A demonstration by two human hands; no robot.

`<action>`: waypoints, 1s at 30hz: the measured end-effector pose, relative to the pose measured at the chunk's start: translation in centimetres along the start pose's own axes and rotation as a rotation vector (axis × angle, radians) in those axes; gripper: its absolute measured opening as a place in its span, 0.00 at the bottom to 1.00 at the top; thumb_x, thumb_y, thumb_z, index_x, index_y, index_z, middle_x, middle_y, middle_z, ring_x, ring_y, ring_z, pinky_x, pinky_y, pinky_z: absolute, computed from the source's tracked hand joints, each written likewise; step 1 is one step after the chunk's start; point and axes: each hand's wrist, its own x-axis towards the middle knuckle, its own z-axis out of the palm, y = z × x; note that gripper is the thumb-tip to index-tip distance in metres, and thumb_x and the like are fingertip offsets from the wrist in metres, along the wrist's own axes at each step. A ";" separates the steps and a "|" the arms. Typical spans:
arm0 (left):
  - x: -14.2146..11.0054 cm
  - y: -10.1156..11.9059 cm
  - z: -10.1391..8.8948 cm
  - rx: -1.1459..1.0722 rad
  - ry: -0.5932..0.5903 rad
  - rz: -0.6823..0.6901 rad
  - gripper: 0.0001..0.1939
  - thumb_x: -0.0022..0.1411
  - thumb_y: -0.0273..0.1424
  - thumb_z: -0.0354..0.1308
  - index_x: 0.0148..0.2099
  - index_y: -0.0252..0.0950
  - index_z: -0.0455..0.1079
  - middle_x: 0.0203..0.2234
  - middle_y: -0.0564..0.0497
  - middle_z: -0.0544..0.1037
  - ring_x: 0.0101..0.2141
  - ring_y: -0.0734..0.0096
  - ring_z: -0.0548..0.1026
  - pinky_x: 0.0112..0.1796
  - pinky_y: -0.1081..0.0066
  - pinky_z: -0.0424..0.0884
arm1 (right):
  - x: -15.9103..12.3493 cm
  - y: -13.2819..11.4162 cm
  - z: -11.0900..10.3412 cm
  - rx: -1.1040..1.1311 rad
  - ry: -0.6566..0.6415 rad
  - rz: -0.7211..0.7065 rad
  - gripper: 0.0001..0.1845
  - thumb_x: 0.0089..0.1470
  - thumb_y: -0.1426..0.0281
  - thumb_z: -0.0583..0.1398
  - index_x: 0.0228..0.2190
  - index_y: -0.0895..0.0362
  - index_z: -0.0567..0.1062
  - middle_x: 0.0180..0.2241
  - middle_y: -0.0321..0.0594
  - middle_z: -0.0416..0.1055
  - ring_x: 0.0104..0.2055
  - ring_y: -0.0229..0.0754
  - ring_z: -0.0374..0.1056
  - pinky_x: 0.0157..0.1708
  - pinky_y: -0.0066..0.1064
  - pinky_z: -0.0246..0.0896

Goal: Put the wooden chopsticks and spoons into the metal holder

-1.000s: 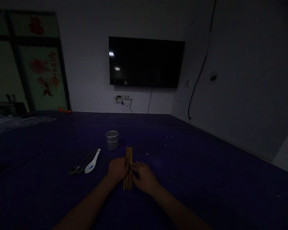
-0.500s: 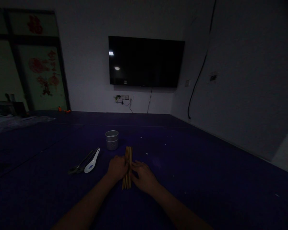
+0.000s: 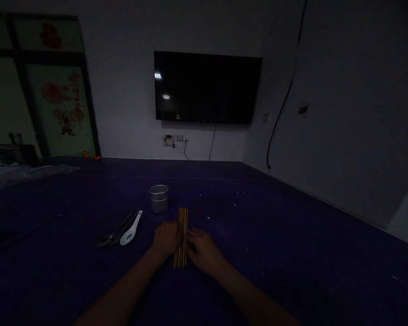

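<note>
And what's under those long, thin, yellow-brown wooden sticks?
Around the sticks, I see the flat purple surface. Directly beneath, they cover whatever is there, and the left hand and right hand block part of the view.

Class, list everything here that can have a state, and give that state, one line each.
Chopsticks: lying side by side.
Left hand: against their left side, fingers curled.
Right hand: touching their right edge.
Metal cup: upright, open-topped.
White soup spoon: lying, handle pointing away.
Metal utensils: lying beside it, too dark to identify.
Television: wall-mounted, screen dark.
</note>
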 end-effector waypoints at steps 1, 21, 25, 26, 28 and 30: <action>0.0 0.0 0.0 0.002 -0.002 0.000 0.18 0.66 0.32 0.40 0.45 0.32 0.69 0.39 0.40 0.77 0.40 0.60 0.76 0.39 0.67 0.69 | 0.0 0.0 0.0 0.003 -0.001 -0.005 0.19 0.55 0.70 0.54 0.48 0.51 0.73 0.53 0.41 0.68 0.57 0.49 0.60 0.58 0.45 0.48; 0.3 -0.2 0.0 -0.017 -0.023 0.023 0.17 0.66 0.31 0.40 0.44 0.34 0.69 0.40 0.41 0.77 0.40 0.61 0.76 0.39 0.67 0.69 | 0.2 0.3 0.1 0.002 -0.005 -0.043 0.18 0.56 0.71 0.54 0.47 0.50 0.73 0.49 0.40 0.71 0.54 0.46 0.63 0.56 0.40 0.50; 0.3 -0.3 0.1 -0.025 -0.026 0.016 0.16 0.66 0.32 0.41 0.44 0.34 0.69 0.40 0.41 0.77 0.42 0.61 0.75 0.40 0.68 0.68 | 0.1 0.3 0.1 -0.015 -0.004 -0.046 0.18 0.56 0.71 0.54 0.47 0.50 0.73 0.48 0.40 0.72 0.53 0.45 0.64 0.56 0.40 0.51; 0.2 -0.3 0.1 -0.027 -0.026 0.012 0.16 0.66 0.32 0.41 0.45 0.34 0.69 0.40 0.42 0.77 0.42 0.61 0.75 0.41 0.68 0.68 | 0.1 0.3 0.0 -0.014 -0.004 -0.047 0.18 0.56 0.70 0.54 0.48 0.50 0.73 0.48 0.40 0.72 0.53 0.45 0.64 0.56 0.40 0.51; 0.2 -0.3 0.1 -0.036 -0.023 0.002 0.17 0.66 0.33 0.41 0.45 0.35 0.69 0.41 0.42 0.77 0.42 0.61 0.75 0.41 0.68 0.68 | 0.0 0.2 0.0 -0.009 -0.005 -0.044 0.18 0.56 0.70 0.54 0.47 0.50 0.73 0.48 0.40 0.72 0.53 0.45 0.64 0.56 0.40 0.51; 0.2 -0.2 0.1 -0.048 -0.020 -0.007 0.17 0.66 0.34 0.40 0.45 0.35 0.69 0.40 0.43 0.77 0.42 0.62 0.75 0.41 0.68 0.68 | 0.0 0.1 0.0 -0.012 -0.001 -0.022 0.18 0.56 0.70 0.54 0.47 0.50 0.73 0.49 0.40 0.72 0.53 0.46 0.64 0.56 0.40 0.51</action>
